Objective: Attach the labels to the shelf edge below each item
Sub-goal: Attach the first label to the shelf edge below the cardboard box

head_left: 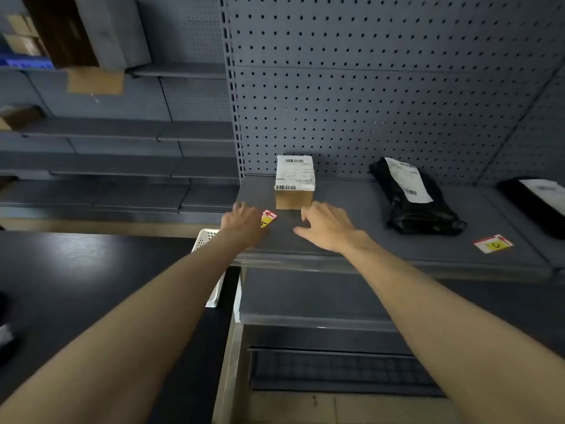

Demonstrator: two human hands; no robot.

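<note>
Hands: both reach over the shelf's front edge; left hand (243, 223) pinches a red-and-yellow label (268, 218), right hand (328, 226) lies slack with fingers spread, gripping nothing.
Shelf (367, 252): grey, pegboard back wall.
Black parcel (412, 198): mid-shelf, leaning toward the back wall, white slip on top.
Cardboard box (294, 182): near the shelf's left end, just behind both hands, printed slip on top.
Second label (492, 243): flat near the front edge, right of the black parcel.
White basket (211, 270): below the shelf's left corner.
</note>
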